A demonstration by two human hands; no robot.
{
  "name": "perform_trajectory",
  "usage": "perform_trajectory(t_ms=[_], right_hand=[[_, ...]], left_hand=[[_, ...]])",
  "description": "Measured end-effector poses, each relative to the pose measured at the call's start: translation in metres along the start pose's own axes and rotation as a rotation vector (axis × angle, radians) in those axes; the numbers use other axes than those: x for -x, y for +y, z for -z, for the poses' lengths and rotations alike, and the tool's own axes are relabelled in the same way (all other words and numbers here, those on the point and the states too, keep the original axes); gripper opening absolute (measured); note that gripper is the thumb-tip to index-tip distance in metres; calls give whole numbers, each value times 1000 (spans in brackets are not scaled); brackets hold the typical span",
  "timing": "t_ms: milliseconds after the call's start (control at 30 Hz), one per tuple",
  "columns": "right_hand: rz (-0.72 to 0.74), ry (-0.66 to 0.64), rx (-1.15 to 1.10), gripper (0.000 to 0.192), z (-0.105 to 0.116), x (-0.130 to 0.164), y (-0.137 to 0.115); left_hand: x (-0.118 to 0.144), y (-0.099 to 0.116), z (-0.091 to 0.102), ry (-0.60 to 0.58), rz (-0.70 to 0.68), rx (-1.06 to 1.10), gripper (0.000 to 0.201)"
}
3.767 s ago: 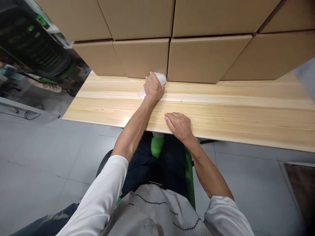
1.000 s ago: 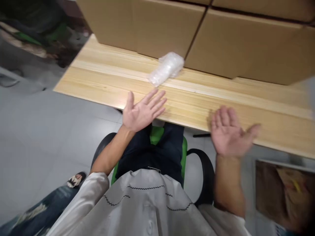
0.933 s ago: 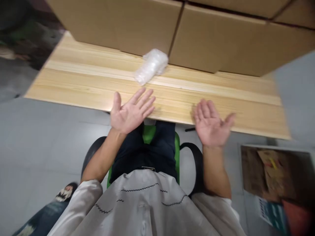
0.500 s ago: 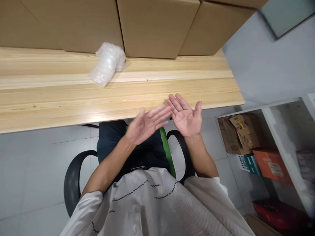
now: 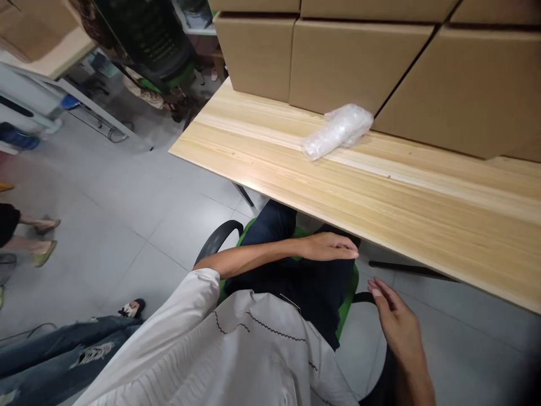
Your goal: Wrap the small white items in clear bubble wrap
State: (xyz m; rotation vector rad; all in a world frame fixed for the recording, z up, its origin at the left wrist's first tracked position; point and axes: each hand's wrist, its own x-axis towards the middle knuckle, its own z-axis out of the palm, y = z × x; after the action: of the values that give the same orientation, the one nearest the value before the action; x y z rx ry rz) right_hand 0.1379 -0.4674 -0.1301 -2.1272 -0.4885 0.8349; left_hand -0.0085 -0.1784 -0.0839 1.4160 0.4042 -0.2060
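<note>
Can't really make out what's inside the clear plastic bag (image 5: 338,130); it lies on the far surface (image 5: 380,192) against cardboard boxes (image 5: 338,62). Left hand (image 5: 327,247) rests flat on the lap, right hand (image 5: 395,316) hangs loosely open, both empty.

We held our left hand (image 5: 327,247) low over our lap, palm down, fingers straight and together, pointing toward our right side, closed on nothing. Our bare left forearm ran almost level across the body from a white sleeve pushed up at the elbow. Our right hand (image 5: 395,318) hung lower at our right side, fingers loosely extended and relaxed, gripping nothing, with the wrist and forearm dropping toward the bottom edge.
</note>
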Motion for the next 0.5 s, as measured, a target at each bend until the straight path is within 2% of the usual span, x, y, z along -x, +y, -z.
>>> perform_trajectory(t_ms=[167,267,367,433,500], right_hand=[[50,-1,51,75,-15,8,-7],[40,56,26,77,-20,7,-17],[77,111,13,71,-19,6,-30],[175,23,113,68,-17,6,-42],[272,-141,254,73,-19,7,-57]], left_hand=[[49,2,34,83,-85,-172,48],[74,-9,52,114,-29,-207,55],[91,-19,59,117,-6,-291,56],[99,-23,58,112,-93,-403,66],[105,-26,55,82,-208,-514,76]])
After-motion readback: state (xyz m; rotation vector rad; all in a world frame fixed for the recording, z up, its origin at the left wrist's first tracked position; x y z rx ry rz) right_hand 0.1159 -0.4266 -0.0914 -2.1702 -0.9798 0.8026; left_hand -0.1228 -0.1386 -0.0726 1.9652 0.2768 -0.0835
